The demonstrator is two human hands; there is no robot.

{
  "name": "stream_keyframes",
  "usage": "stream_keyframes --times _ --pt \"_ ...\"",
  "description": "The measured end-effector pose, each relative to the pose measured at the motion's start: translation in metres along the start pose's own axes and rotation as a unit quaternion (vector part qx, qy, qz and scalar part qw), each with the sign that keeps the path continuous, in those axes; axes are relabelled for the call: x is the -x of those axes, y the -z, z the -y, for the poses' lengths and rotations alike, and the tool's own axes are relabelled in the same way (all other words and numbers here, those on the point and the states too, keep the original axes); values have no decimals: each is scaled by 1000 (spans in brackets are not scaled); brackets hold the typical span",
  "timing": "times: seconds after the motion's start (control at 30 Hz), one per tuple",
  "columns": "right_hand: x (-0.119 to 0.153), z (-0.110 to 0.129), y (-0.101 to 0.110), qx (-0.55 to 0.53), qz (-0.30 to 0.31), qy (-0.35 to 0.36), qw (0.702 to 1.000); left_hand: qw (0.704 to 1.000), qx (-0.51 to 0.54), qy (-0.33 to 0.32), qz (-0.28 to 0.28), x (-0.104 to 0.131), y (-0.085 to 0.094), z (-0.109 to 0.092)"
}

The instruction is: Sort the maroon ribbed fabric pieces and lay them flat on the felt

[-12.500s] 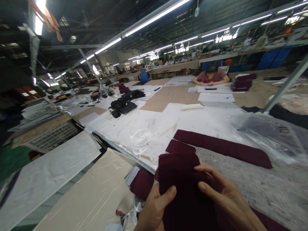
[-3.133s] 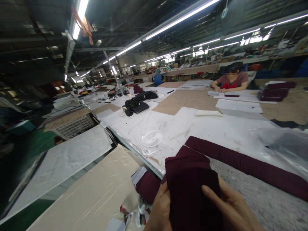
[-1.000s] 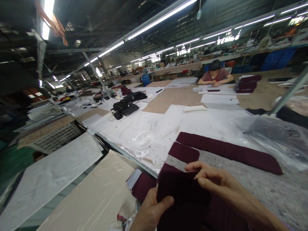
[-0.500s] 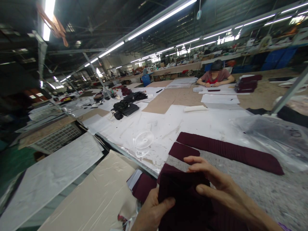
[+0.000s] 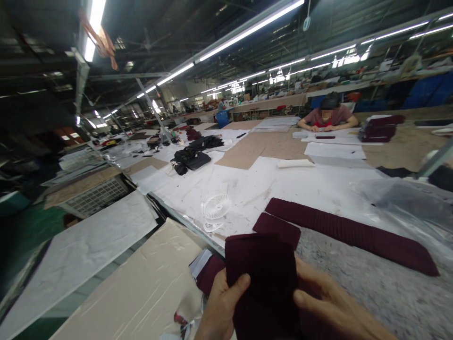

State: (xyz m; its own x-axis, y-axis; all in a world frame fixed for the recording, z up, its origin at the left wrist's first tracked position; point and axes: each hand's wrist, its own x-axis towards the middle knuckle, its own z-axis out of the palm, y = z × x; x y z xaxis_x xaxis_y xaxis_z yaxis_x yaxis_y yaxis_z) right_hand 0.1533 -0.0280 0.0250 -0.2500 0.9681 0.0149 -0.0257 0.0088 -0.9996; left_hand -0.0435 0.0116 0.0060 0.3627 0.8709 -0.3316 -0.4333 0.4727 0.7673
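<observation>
1. Since half a second ago, the cloth (image 5: 262, 274) has risen to overlap the short piece (image 5: 288, 231), and the right hand (image 5: 329, 297) has left its upper corner for its right edge.
2. Below the fan (image 5: 216, 207), the left hand (image 5: 222, 302) pinches the cloth's left edge, grip closed, thumb in front.
3. The right hand's grip is half curled, fingers behind the cloth; how firmly, I cannot tell.
4. Left of the fan, a crate (image 5: 99, 196); around it, white surface (image 5: 247, 184); rightward, a strip (image 5: 354, 231).
5. Beyond the fan, rightward, a person (image 5: 336, 118) leans forward.

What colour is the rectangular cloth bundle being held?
Dark maroon cloth bundle, clearest in the head view.
</observation>
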Motion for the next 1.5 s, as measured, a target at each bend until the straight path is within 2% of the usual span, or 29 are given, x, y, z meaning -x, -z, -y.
stream_keyframes --times 0.1,0.17,0.23,0.27,0.3,0.37,0.43,0.47,0.5,0.53,0.6,0.67,0.73,0.8,0.87,1.0,1.17,1.2,1.27,1.4,1.5 --pt "0 -11 -15 -70 24 -41 996 999 32 -28 -31 -4 -3 0" --pt "0 -22 -20 -57 10 -47 997 997 40 -39 -45 -5 -3 1" --pt "-1 -34 -21 56 -67 -15 996 997 44 -46 -49 -5 -5 2" --pt "-1 -39 -19 140 -124 20 982 997 45 -46 -45 -5 -5 2" --pt "-2 -44 -18 227 -183 64 954 997 44 -47 -41 -5 -6 3" --pt "-3 -50 -15 373 -273 151 874 997 43 -51 -36 -6 -8 5" --pt "-1 -51 -14 451 -322 222 802 997 45 -56 -41 -6 -10 8" --pt "0 -51 -15 466 -326 239 787 996 47 -58 -44 -7 -10 9" --pt "2 -50 -17 465 -318 247 789 996 49 -58 -41 -7 -10 11" --pt "3 -48 -19 447 -303 246 805 997 51 -56 -32 -7 -10 12" --pt "6 -46 -23 378 -254 212 865 997 54 -51 -16 -7 -10 15" --pt "7 -43 -25 295 -228 136 918 997 55 -46 -10 -6 -11 16" --pt "6 -39 -25 226 -223 50 947 998 56 -38 -17 -4 -12 16" --pt "4 -37 -22 161 -210 -22 964 998 58 -26 -14 -2 -14 14" --pt "2 -34 -19 106 -198 -61 973 998 64 -17 -3 -2 -16 14" --pt "1 -30 -12 51 -168 -96 980 997 69 -14 14 -2 -14 15" --pt "2 -19 -9 -1 -143 -119 983 993 23 26 -114 1 -8 14" --pt "2 -17 -9 -14 -138 -125 982 992 18 28 -123 2 -8 12" --pt "2 -15 -10 -38 -130 -137 981 994 47 31 -90 1 -10 10" --pt "3 -14 -10 -99 -109 -157 977 989 134 43 34 -2 -12 11" --pt "5 -12 -10 -189 -102 -174 961 987 118 4 105 -3 -6 12"
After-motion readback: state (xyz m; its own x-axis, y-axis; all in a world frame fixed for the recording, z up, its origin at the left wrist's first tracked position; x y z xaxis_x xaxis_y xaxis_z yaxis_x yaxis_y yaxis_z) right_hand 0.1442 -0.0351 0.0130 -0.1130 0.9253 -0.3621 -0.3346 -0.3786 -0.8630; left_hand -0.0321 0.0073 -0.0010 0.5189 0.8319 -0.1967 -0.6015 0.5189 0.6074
